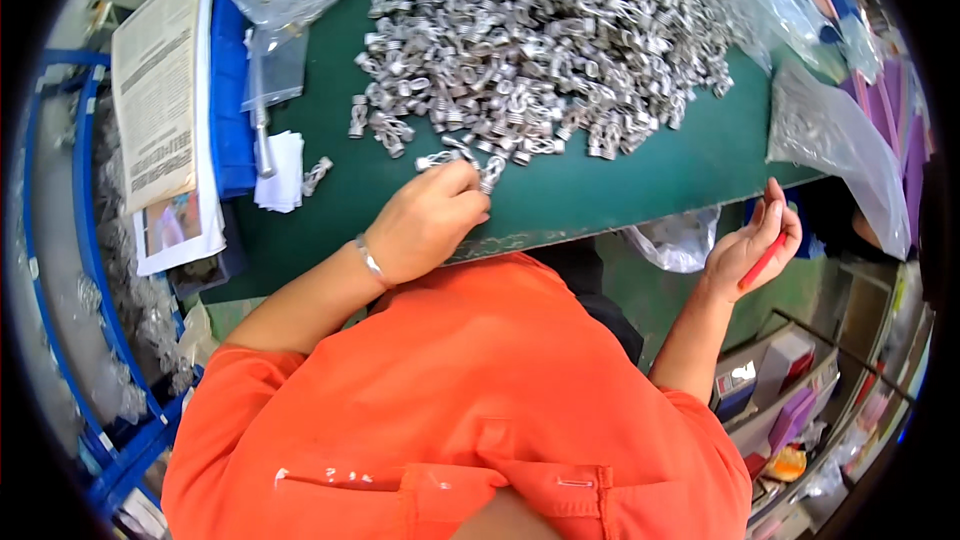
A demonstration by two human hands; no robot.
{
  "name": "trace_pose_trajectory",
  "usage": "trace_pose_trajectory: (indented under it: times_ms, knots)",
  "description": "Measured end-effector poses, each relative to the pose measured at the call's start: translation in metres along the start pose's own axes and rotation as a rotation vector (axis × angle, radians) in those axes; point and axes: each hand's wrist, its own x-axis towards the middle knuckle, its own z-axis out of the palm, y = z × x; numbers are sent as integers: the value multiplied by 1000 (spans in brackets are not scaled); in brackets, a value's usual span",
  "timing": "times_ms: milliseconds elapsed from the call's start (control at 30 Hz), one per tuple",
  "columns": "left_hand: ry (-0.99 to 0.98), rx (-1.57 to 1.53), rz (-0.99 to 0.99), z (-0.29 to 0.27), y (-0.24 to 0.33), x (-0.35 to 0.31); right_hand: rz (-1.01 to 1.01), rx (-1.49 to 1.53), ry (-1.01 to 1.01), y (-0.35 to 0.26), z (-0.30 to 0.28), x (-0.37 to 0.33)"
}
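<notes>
My left hand [425,223], with a silver bangle at its wrist, is closed in a pinch at the near edge of the table. A small silver metal loop-shaped part [491,174] shows at its fingertips, and similar parts lie just beyond the knuckles. A large heap of these loop-shaped metal parts [540,40] covers the far middle of the green tabletop [610,195]. Off the table's right front edge, my right hand [752,245] is turned palm up with curled fingers. A slim red pen-like stick [764,261] lies in it; its tip is hidden.
At left are a blue bin [232,90], propped printed sheets [155,90], white paper slips [281,175] and one loose metal part [316,176]. Clear plastic bags [825,135] lie at right. Blue racking [95,270] stands left; a shelf with boxes [780,370] is at lower right.
</notes>
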Motion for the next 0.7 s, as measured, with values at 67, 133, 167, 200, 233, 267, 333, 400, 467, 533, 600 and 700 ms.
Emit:
trace_pose_trajectory:
  times_ms: [67, 133, 167, 200, 233, 267, 333, 400, 467, 533, 600, 700]
  knots:
    - [50, -12, -66, -1, 0, -2, -8, 81, -182, -17, 36, -14]
    - [87, -10, -102, -9, 1, -6, -49, 129, -422, -24, 62, -32]
    - [185, -90, -197, -15, 1, -8, -4, 162, -541, -32, 76, -45]
    - [283, -170, -290, -19, 2, -10, 58, 278, -681, -29, 87, -56]
    - [393, -580, -520, -18, 3, -14, 175, 372, -791, -33, 97, -69]
    - [452, -823, -640, -23, 4, -16, 300, 349, -889, -32, 102, -80]
    - [551, -1212, -788, -32, 6, -19, 409, 317, -1072, -33, 114, -99]
    - [579, -1274, -797, -34, 6, -22, 612, 336, -1154, -41, 123, -110]
    - [600, -1358, -787, -31, 6, -24, 777, 391, -1188, -44, 126, -117]
    - [579, -1305, -730, -31, 6, -25, 832, 426, -1208, -45, 128, -117]
    - [556, -1258, -671, -29, 8, -23, 900, 524, -1166, -45, 130, -118]
    - [595, -1154, -493, -28, 14, -17, 735, 636, -1161, -33, 129, -119]
